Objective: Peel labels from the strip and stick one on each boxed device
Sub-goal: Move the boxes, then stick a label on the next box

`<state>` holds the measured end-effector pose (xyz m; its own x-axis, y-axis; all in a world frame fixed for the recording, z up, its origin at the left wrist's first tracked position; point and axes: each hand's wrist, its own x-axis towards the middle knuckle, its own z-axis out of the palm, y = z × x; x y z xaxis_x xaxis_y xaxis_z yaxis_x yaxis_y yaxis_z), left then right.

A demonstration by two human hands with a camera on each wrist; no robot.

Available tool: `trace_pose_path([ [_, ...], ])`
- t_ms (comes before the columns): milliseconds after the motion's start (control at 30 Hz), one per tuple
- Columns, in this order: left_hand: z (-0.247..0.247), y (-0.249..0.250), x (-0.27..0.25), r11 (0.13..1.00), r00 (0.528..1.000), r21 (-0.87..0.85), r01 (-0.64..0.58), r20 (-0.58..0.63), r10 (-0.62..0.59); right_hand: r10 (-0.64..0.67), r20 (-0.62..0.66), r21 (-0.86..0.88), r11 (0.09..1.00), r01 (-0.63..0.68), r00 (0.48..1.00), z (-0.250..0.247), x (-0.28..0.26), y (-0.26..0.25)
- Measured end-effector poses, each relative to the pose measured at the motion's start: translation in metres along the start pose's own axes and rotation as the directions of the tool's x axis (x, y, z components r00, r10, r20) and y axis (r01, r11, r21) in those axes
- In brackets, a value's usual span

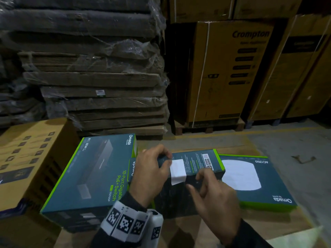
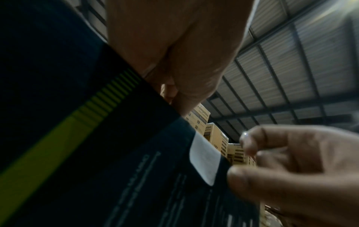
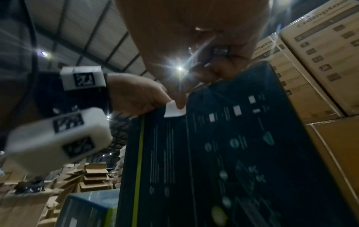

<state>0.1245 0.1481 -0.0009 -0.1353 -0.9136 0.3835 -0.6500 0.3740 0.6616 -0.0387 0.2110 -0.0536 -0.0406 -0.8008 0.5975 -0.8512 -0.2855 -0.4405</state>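
Observation:
A dark teal device box (image 1: 197, 161) stands on edge between my hands. A blank white label (image 1: 177, 171) is folded over its top edge, onto the near face. My left hand (image 1: 152, 169) grips the box top just left of the label, fingers curled over the edge. Just right of the label, my right hand (image 1: 209, 190) pinches the same edge, thumb on the near face. The left wrist view shows the label (image 2: 204, 159) beside the right hand's fingertips (image 2: 244, 142). In the right wrist view the label (image 3: 173, 109) sits at the box (image 3: 233, 153) corner. No label strip is in view.
A boxed 10-port switch (image 1: 93, 172) lies flat at left and an AC1350 box (image 1: 265, 185) at right, both on cardboard. A brown carton (image 1: 26, 158) stands far left. Wrapped flat cartons (image 1: 98, 77) and Crompton cartons (image 1: 232, 68) wall off the back. Concrete floor (image 1: 295, 140) lies right.

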Motion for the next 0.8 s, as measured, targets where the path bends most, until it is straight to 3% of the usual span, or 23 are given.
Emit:
trace_pose_path([
  [100, 0.000, -0.007, -0.007, 0.995, 0.995, 0.010, -0.097, -0.004, 0.097, -0.171, -0.059, -0.004, 0.985, 0.171, 0.983, -0.008, 0.010, -0.002],
  [167, -0.001, -0.011, -0.011, 0.987, 0.988, 0.047, -0.155, 0.022, 0.154, -0.223, -0.009, -0.007, 0.975, 0.223, 0.975, -0.008, 0.021, 0.000],
  [333, -0.013, -0.020, -0.015, 0.959, 0.945, 0.114, -0.260, 0.235, 0.228, -0.335, 0.094, 0.023, 0.942, 0.334, 0.938, -0.004, 0.037, 0.014],
  [800, -0.004, -0.025, -0.020, 0.893, 0.931, 0.290, -0.345, 0.227, 0.286, -0.361, 0.069, -0.080, 0.927, 0.366, 0.930, 0.002, 0.030, 0.029],
])
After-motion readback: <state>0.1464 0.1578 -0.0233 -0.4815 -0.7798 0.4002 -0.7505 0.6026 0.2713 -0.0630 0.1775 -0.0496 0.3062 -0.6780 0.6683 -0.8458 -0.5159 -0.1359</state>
